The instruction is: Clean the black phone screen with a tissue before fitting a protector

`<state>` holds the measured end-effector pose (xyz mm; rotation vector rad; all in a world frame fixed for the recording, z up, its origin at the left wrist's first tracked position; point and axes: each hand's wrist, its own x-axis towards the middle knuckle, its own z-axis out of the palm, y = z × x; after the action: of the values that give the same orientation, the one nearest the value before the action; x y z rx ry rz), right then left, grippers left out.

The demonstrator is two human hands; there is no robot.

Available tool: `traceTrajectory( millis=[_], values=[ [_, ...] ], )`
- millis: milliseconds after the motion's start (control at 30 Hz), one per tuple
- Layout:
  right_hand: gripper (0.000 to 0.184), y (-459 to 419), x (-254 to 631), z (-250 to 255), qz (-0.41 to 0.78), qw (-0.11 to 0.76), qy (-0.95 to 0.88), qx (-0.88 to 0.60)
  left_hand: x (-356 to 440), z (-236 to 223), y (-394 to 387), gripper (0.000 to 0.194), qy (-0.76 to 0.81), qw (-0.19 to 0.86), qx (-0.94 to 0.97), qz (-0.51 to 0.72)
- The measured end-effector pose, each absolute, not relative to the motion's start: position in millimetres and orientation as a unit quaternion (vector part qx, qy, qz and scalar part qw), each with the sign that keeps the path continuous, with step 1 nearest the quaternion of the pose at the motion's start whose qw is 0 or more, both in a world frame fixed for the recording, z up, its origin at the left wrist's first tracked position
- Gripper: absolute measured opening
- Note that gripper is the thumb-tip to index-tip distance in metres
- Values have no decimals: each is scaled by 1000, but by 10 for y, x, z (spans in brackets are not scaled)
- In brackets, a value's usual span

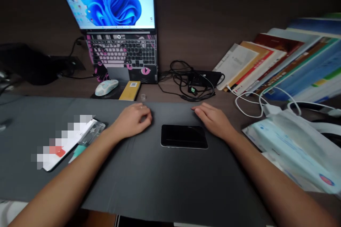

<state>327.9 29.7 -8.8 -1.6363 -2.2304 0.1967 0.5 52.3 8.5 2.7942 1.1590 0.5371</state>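
Observation:
A black smartphone-like slab (184,136) with a glossy dark face lies flat on the grey desk mat (170,181), between my two hands. My left hand (135,118) rests on the mat to the left of it, fingers curled in a loose fist with a small gap by the thumb and nothing visible inside. Just beyond the slab's upper right corner, my right hand (213,117) lies on the mat with its fingers bent together; their undersides are hidden. Neither hand touches the slab. By my left forearm lies a flat white item (77,138), partly blurred by pixelation, beside a clear plastic packet (93,133).
An open laptop (121,55) stands at the back, with a white mouse (106,87), a yellow box (130,90) and a small clear cap (143,97) before it. Black cables (197,85) lie tangled nearby. Leaning books (282,60) and a pale blue packet (293,149) occupy the right.

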Motion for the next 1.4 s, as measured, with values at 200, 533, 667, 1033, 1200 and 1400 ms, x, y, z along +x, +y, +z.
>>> traceTrajectory(
  millis=[200,533,667,1033,1200,1400],
  values=[
    [51,290,3310,67,171,203,-829,-492,1,97,457,20,306,86,934,161],
    [63,19,2383,441,176,50,-899,-397,-21,78,368,61,274,100,942,167],
    [70,23,2342,273,150,69,-901,-401,-15,49,387,57,265,105,946,156],
    [83,1,2337,90,113,104,-913,-377,47,25,341,56,284,129,941,131],
    [79,6,2325,19,105,118,-916,-369,62,32,329,55,291,137,940,116],
    [74,6,2336,12,100,128,-916,-366,77,22,333,57,291,146,938,116]
  ],
)
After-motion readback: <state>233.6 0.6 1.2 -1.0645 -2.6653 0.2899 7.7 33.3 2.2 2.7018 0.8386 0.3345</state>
